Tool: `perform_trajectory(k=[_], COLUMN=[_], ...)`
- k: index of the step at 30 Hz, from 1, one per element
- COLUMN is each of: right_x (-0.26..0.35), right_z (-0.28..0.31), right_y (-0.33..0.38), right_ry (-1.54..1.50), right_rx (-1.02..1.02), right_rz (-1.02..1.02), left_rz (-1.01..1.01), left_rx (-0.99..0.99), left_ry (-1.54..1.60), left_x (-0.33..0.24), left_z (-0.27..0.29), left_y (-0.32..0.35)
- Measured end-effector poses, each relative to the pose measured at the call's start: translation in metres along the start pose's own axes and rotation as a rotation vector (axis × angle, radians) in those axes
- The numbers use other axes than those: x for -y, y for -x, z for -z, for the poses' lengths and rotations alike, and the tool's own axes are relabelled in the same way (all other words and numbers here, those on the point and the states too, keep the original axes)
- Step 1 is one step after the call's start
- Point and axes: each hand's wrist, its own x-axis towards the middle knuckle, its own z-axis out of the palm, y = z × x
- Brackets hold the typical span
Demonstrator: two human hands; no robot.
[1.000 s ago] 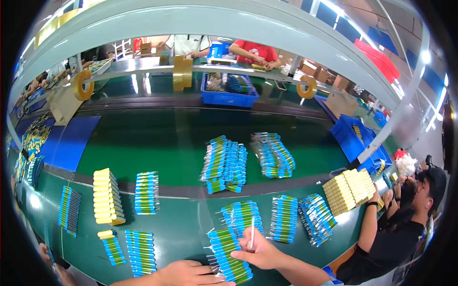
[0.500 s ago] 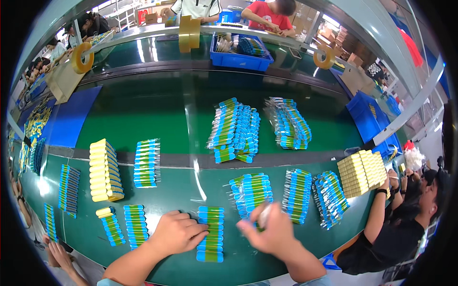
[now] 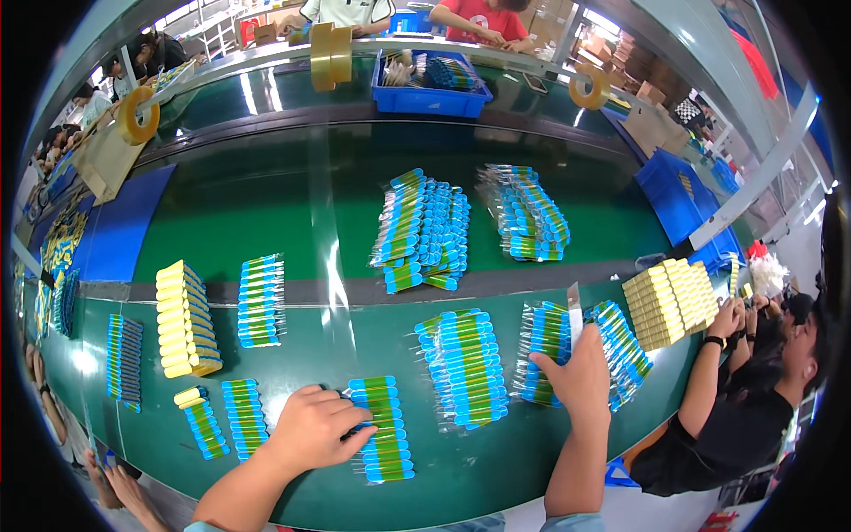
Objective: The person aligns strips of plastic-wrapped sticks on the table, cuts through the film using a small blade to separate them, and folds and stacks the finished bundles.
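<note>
My left hand (image 3: 315,427) is curled at the left edge of a neat row of slim blue-and-green pieces (image 3: 383,430), its thumb and fingertips on them. Farther right, my right hand (image 3: 581,377) grips a flat, pale silvery strip (image 3: 574,310) that sticks up past the fingers. Its thumb points left over a bundle of similar blue-and-green pieces (image 3: 550,332) with silvery ends, partly hidden by the hand. Between my hands lies a wider stack of blue-and-green pieces (image 3: 465,368) in clear wrapping. Another wrapped bundle (image 3: 625,346) lies just beyond my right hand.
Two larger wrapped piles (image 3: 421,230) (image 3: 527,213) lie farther back. Yellow stacks stand left (image 3: 184,319) and right (image 3: 669,301). More rows (image 3: 244,417) sit left. Blue bins (image 3: 430,99) (image 3: 691,213) and tape rolls on a rail (image 3: 331,58) line the far side. A co-worker's arm (image 3: 705,381) reaches in at right.
My right hand has moved right and away from the middle stack, now showing the pale strip upright. My left hand stays by its row. The whole view has shifted slightly.
</note>
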Motion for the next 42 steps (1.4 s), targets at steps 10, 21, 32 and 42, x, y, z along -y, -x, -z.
perform_trajectory(k=[10,21,32,42], right_x=[0.017,0.001,0.017,-0.012], right_z=[0.008,-0.011,0.011,-0.001], right_y=[0.005,0.012,0.027,0.017], right_ry=[0.085,-0.446,0.081,-0.103], right_rx=[-0.168,-0.477,0.078,-0.076], right_rz=[-0.032,0.591,0.147,0.091], left_rz=[0.056,0.079,0.081,0.114], left_rx=[0.068,0.141,0.153,0.26], left_ry=[-0.051,-0.017,-0.04,-0.077], left_x=[-0.002,-0.006,-0.003,-0.014], left_z=[0.009,0.009,0.007,0.015], left_y=[0.004,0.002,0.006,-0.001])
